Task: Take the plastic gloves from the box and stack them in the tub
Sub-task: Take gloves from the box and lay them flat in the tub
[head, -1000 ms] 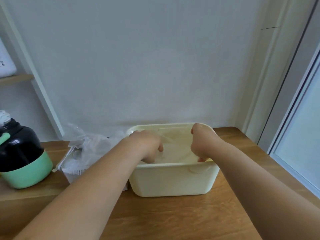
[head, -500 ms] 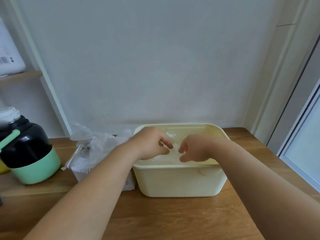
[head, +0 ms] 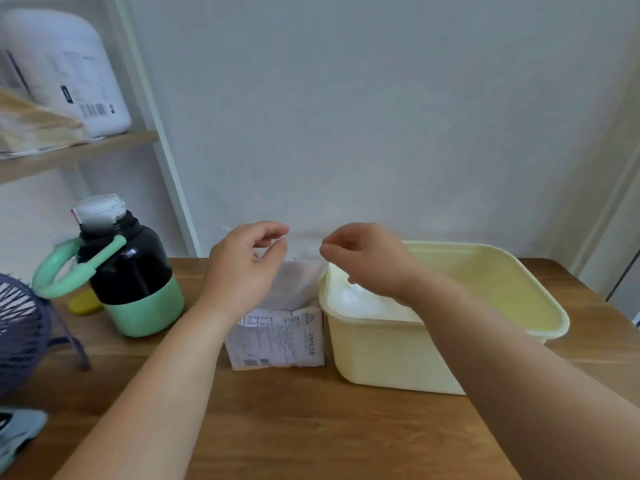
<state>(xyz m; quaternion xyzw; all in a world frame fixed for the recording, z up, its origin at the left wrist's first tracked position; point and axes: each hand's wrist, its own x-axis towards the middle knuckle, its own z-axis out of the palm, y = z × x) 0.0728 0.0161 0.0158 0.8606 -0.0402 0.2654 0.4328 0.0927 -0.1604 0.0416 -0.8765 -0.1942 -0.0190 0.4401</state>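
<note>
Barcode (head: 94,110) on white jug (head: 65,60), box (head: 277,337) print — blurred, unreadable

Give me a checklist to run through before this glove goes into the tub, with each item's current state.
1. Left hand pinches one top corner of the glove: ok.
2. Right hand pinches the other corner: ok.
3. Glove fully out of the box: cannot tell; its see-through lower part blends with the box top.
4. Tub open and right beside the box: ok.
5. Stack of gloves lies at the tub's left end with room above it: ok.
6. Bottle stands left of the box, away from the path to the tub: ok.
</note>
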